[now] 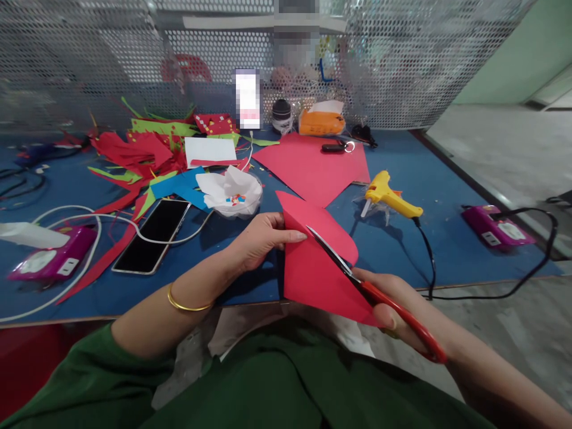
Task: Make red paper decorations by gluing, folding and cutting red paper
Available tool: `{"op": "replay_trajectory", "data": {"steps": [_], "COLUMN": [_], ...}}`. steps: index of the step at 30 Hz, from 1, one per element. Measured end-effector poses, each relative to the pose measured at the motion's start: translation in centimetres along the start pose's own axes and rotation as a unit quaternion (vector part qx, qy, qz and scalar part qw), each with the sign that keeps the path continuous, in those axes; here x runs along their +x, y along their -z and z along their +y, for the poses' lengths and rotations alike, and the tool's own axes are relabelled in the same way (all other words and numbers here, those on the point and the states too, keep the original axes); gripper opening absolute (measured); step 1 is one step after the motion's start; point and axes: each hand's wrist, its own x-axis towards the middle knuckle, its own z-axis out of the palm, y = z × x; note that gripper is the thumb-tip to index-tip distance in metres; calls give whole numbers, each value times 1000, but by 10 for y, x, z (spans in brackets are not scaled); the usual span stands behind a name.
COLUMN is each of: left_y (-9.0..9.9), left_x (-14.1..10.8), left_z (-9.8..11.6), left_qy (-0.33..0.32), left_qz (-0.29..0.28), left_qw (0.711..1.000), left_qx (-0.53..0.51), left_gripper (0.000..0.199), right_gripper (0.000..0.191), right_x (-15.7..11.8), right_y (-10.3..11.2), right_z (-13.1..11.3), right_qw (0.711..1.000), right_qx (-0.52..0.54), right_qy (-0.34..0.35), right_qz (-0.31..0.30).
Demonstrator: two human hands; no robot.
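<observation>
In the head view, the red paper (317, 274) is between the two hands, over the near edge of the desk (442, 235), its longer run slanting from far left to near right. The left hand (263, 238) pinches its left edge, thumb on top. The right hand (400, 304) is closed round the handles of the scissors (375, 295), whose blades lie along the same slant and point far left. Their tips are just beside the left thumb, the closest thing in their line; how far the blades are parted is unclear.

Beyond the paper lies a larger red sheet (313, 170). To the right, well apart from the right hand, is a yellow glue gun (393, 196). On the left are a paper-lined bowl (232, 190), a dark phone (154, 235) with a white cable (187, 240) across it, and coloured scraps (138, 149) farther off.
</observation>
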Motion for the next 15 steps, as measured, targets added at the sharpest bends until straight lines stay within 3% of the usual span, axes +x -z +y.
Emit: {"op": "replay_trajectory", "data": {"steps": [15], "left_y": [-1], "left_x": [-1], "left_z": [2], "left_qy": [11], "left_qz": [-17], "left_qw": [1000], "left_qx": [-6], "left_gripper": [25], "right_gripper": [86], "right_x": [3], "right_y": [-3], "right_z": [0], "right_qw": [1000], "right_qx": [-12], "right_qy": [-5], "right_qz": [9]}}
